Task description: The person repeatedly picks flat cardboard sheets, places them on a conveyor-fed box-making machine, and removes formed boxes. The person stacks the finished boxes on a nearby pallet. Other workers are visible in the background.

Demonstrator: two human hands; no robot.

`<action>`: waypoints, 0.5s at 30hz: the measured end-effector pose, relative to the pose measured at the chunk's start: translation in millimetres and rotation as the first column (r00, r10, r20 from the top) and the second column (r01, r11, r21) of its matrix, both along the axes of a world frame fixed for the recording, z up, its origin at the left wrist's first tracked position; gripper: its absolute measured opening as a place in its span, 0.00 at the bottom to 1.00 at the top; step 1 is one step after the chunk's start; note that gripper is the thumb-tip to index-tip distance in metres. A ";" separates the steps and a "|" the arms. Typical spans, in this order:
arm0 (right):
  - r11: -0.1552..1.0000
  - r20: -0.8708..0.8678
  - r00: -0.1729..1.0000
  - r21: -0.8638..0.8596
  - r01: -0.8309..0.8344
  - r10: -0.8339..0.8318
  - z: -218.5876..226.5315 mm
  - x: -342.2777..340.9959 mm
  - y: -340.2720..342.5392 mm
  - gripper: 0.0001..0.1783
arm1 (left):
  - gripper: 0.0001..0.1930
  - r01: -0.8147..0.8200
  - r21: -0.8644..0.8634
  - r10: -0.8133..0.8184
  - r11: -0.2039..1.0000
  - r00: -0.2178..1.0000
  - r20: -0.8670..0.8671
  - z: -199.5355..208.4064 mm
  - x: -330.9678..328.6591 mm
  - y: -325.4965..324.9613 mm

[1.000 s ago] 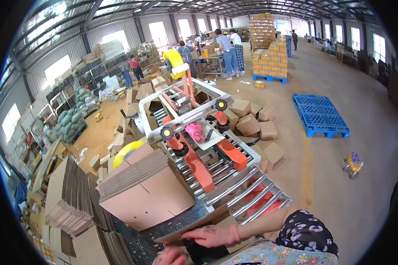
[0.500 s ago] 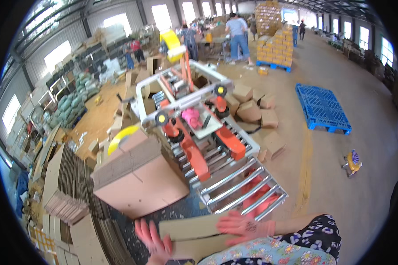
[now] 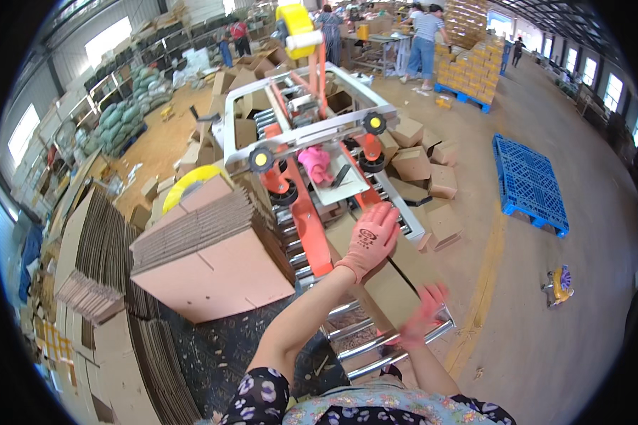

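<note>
A closed cardboard box (image 3: 384,301) lies on the metal rollers (image 3: 365,360) of a conveyor, its top flaps meeting at a dark seam. My left hand (image 3: 372,241), in a pink work glove, rests on the box's far part with fingers stretched out. My right hand (image 3: 423,315), also gloved in pink, is at the near right edge of the box, slightly blurred, fingers extended. Ahead of the box stands a carton taping machine (image 3: 312,152) with orange side guides (image 3: 308,237) and a big yellow tape roll (image 3: 298,32). A pink cloth or glove (image 3: 316,165) sits on its plate.
At the left stands a bundle of flattened cartons (image 3: 209,269), with more stacked flat cartons (image 3: 96,248) beyond. Several small boxes (image 3: 422,166) are piled right of the machine. A blue pallet (image 3: 530,183) and a small yellow-purple object (image 3: 561,285) lie on the floor. People work far off.
The box has moved from in front of my body onto the rollers, toward the machine. Both hands went forward and right with it, and my view has shifted.
</note>
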State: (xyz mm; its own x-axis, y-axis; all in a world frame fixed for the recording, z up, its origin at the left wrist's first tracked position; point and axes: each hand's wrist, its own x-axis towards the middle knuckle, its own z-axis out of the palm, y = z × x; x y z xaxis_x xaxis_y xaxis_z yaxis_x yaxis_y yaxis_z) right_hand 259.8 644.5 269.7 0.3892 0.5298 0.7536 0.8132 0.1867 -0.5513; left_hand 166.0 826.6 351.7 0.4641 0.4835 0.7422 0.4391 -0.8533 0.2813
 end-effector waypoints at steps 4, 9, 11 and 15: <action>0.991 -0.040 0.998 0.126 0.048 -0.043 -22.6 -25.4 107.1 0.16 | 0.18 0.121 -0.145 -0.135 0.982 0.987 -0.090 -21.9 -76.4 -46.1; 0.575 0.180 0.618 0.240 -0.782 0.765 66.7 -191.6 149.7 0.22 | 0.13 -0.478 -0.532 0.387 0.699 0.878 -0.281 -64.2 -253.4 -87.5; 0.739 0.382 0.656 -0.121 -0.662 0.650 111.0 -265.3 163.9 0.29 | 0.13 -0.698 -0.512 0.578 0.500 0.710 -0.402 -32.7 -285.5 -95.3; 0.754 0.660 0.422 -0.357 -0.551 0.621 89.4 -310.5 185.1 0.38 | 0.18 -0.761 0.173 0.781 0.625 0.607 -0.148 -0.4 -373.1 -96.4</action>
